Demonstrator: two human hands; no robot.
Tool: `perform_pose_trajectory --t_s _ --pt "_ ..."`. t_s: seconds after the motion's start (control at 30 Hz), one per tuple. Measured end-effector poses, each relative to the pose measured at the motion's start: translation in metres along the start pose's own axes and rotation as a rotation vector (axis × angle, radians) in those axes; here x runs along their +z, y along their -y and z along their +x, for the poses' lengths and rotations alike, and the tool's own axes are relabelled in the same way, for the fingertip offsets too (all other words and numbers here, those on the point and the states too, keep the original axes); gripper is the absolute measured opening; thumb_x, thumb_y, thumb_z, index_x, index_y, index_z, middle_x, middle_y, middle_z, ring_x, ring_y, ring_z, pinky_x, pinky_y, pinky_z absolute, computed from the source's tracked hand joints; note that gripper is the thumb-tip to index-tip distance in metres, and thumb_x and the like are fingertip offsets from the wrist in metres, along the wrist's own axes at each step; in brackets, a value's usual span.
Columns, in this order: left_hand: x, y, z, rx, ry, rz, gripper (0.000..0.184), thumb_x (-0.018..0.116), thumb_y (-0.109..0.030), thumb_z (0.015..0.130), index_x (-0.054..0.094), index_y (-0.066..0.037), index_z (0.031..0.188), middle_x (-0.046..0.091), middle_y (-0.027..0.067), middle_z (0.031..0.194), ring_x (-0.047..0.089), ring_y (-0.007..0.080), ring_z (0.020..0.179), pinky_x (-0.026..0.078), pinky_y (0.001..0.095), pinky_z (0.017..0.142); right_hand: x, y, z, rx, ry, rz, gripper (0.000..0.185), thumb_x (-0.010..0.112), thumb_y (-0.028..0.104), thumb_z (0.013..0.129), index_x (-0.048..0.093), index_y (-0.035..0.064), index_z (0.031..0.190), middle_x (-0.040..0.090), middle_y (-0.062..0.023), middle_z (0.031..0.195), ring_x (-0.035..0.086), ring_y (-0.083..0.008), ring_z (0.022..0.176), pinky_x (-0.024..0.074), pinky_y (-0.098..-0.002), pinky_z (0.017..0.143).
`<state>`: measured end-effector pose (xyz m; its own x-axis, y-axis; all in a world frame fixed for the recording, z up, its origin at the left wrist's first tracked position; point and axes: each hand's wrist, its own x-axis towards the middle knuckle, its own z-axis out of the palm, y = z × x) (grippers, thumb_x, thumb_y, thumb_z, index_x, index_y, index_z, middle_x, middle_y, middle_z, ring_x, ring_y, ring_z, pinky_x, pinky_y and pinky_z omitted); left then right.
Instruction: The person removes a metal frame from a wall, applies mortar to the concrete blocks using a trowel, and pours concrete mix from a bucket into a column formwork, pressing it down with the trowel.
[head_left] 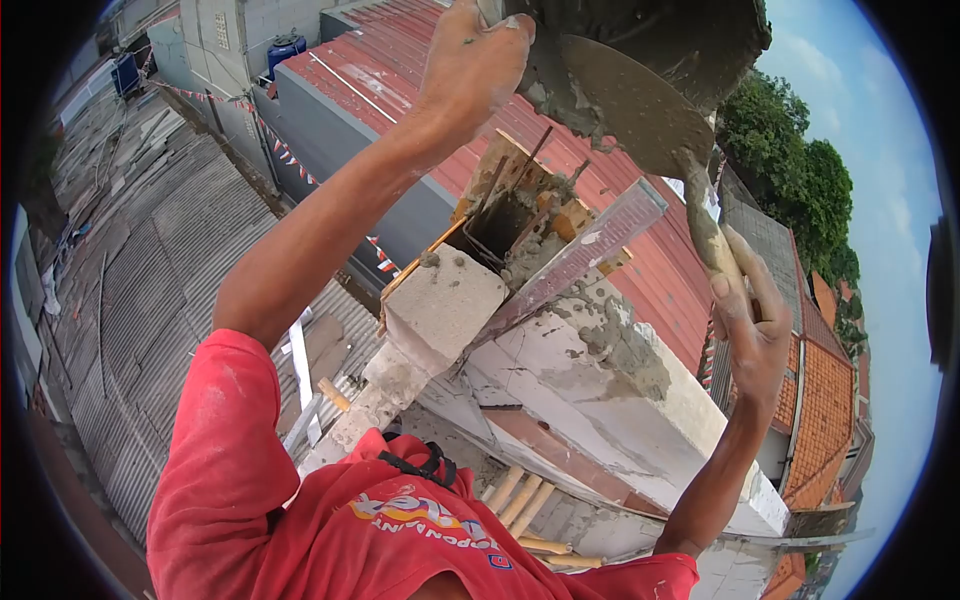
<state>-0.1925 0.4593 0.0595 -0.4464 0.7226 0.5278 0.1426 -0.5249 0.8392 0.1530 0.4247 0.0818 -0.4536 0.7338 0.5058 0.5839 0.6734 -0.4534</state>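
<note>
My left hand point(475, 65) is raised at the top, closed on the rim of a dark mortar bucket point(735, 40) that is tilted and smeared with wet grey mortar. My right hand point(752, 315) is wrapped round the handle of a trowel point(640, 108). The trowel's blade is coated in mortar and lies across the bucket's mouth. Below both hands stands a column form of wooden boards point(490, 165), with steel bars point(510, 185) rising out of its dark opening. Beside that opening, a long mortar-stained straight board point(590, 250) rests at a slant.
A block wall point(620, 410) with mortar on its top runs to the lower right. A pale block point(445, 300) sits against the form. Corrugated roofing point(190, 330) is low on the left, red metal roofing point(390, 70) behind. Bamboo poles point(520, 505) lie below.
</note>
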Motion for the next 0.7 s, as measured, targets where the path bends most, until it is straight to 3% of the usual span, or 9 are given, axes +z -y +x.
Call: perform_pose_trajectory --t_s 0.07,0.17,0.27,0.37,0.4,0.5,0.6,0.7 --pt "0.003 -0.004 -0.002 0.091 0.012 -0.081 0.04 0.05 -0.006 0.092 0.058 -0.002 0.13 0.066 0.0077 0.103 0.056 0.0139 0.091 0.046 0.0304 0.084 0.0 0.009 0.014 -0.292 -0.192 -0.34 0.038 0.065 0.018 0.096 0.065 0.0102 0.133 0.062 -0.0055 0.094 0.059 -0.0111 0.079 0.0479 -0.0274 0.062" --pt "0.015 -0.019 -0.018 0.183 -0.048 -0.066 0.044 0.048 -0.003 0.09 0.057 -0.001 0.133 0.066 0.0079 0.108 0.055 0.0135 0.096 0.045 0.03 0.088 0.003 0.029 0.042 -0.442 -0.364 -0.756 0.039 0.064 0.014 0.095 0.064 0.0137 0.134 0.061 -0.0056 0.1 0.064 -0.0174 0.079 0.0546 -0.0342 0.063" --pt "0.019 -0.013 -0.017 0.295 -0.036 -0.011 0.045 0.048 -0.004 0.091 0.054 0.001 0.135 0.065 0.0074 0.103 0.056 0.0129 0.092 0.046 0.0309 0.082 0.016 0.042 0.064 -0.412 -0.454 -1.053 0.044 0.064 0.012 0.093 0.06 0.016 0.137 0.061 -0.0081 0.108 0.069 -0.024 0.083 0.0587 -0.0381 0.064" --pt "0.014 -0.024 -0.027 0.206 0.012 0.09 0.043 0.05 -0.007 0.093 0.052 0.002 0.135 0.062 0.0048 0.089 0.053 0.012 0.079 0.046 0.0318 0.069 0.031 0.064 0.068 -0.058 -0.202 -1.117 0.048 0.062 0.013 0.093 0.055 0.0165 0.14 0.059 -0.0111 0.112 0.071 -0.0283 0.081 0.0606 -0.0382 0.064" --pt "0.013 -0.031 -0.031 0.138 0.025 0.129 0.042 0.05 -0.007 0.093 0.052 0.003 0.134 0.06 0.0036 0.084 0.052 0.0116 0.074 0.045 0.032 0.064 0.036 0.069 0.067 -0.036 -0.163 -1.095 0.043 0.059 0.016 0.095 0.057 0.013 0.139 0.062 -0.0153 0.108 0.07 -0.0318 0.075 0.0589 -0.0393 0.061" --pt "0.028 -0.013 -0.024 0.263 -0.1 -0.063 0.038 0.052 -0.009 0.094 0.053 0.004 0.131 0.052 -0.0001 0.074 0.046 0.0103 0.064 0.04 0.0321 0.055 0.035 0.039 0.069 -0.329 -0.223 -0.855 0.044 0.058 0.022 0.097 0.057 0.0094 0.139 0.063 -0.0163 0.093 0.068 -0.0268 0.064 0.0545 -0.0369 0.053" --pt "0.024 -0.016 -0.028 0.138 -0.092 -0.017 0.037 0.053 -0.007 0.094 0.054 0.003 0.129 0.052 -0.0005 0.074 0.045 0.0098 0.065 0.04 0.0306 0.056 0.018 0.05 0.074 0.013 0.151 -0.284 0.047 0.06 0.028 0.098 0.057 0.0051 0.139 0.06 -0.0124 0.08 0.061 -0.0159 0.054 0.0463 -0.0296 0.044" --pt "0.018 -0.004 -0.027 0.159 -0.055 -0.053 0.035 0.053 -0.007 0.094 0.055 0.003 0.127 0.053 -0.0004 0.075 0.046 0.0091 0.066 0.04 0.0301 0.057 0.016 0.055 0.067 0.211 0.227 0.078 0.051 0.061 0.032 0.097 0.058 0.0035 0.139 0.059 -0.007 0.079 0.051 -0.0072 0.049 0.0397 -0.0227 0.041"
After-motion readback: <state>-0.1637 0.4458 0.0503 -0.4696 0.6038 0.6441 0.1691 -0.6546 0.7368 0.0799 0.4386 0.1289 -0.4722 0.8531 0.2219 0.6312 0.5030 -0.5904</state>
